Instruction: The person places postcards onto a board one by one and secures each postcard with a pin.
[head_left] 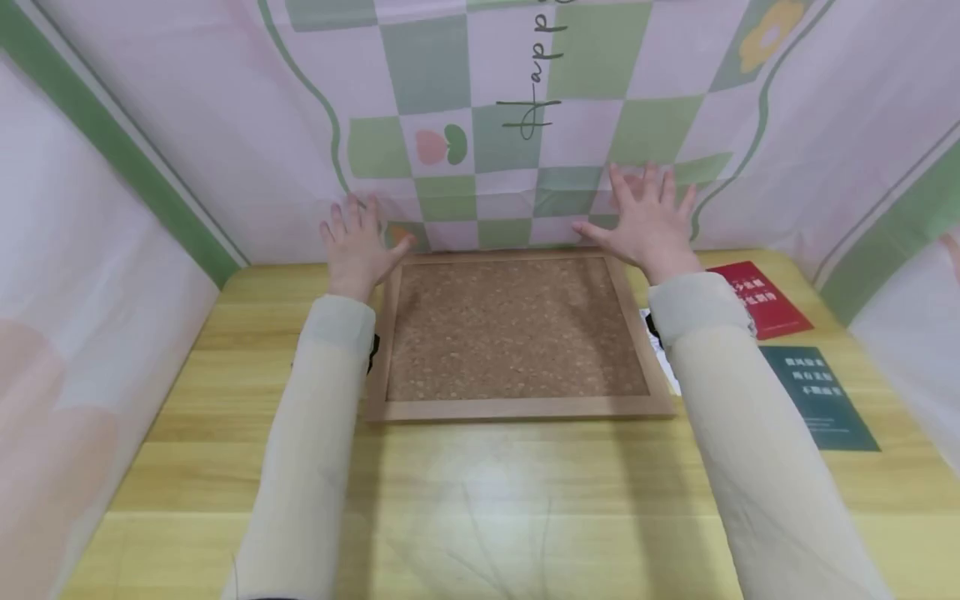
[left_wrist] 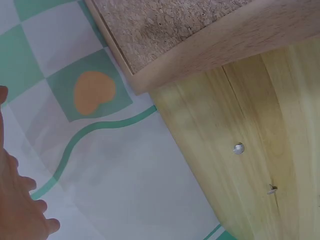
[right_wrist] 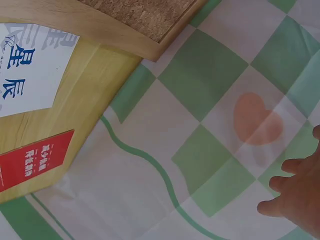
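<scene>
A cork board (head_left: 510,329) in a light wooden frame lies flat on the table. Over its far left corner my left hand (head_left: 358,250) reaches out, fingers spread and holding nothing. My right hand (head_left: 651,223) is stretched past the far right corner, its fingers also spread and free of any object. In the left wrist view, the left hand (left_wrist: 22,195) shows at the left edge against the patterned cloth. The right wrist view has the right hand (right_wrist: 300,190) at its right edge, near a pink heart print.
Two metal thumbtacks, one silver thumbtack (left_wrist: 239,148) and another thumbtack (left_wrist: 272,189), lie left of the board. On the right are a red card (head_left: 765,300), a dark green card (head_left: 819,398) and a white card (right_wrist: 37,70) with blue characters. A checkered cloth (head_left: 510,133) hangs behind the wooden table (head_left: 480,492).
</scene>
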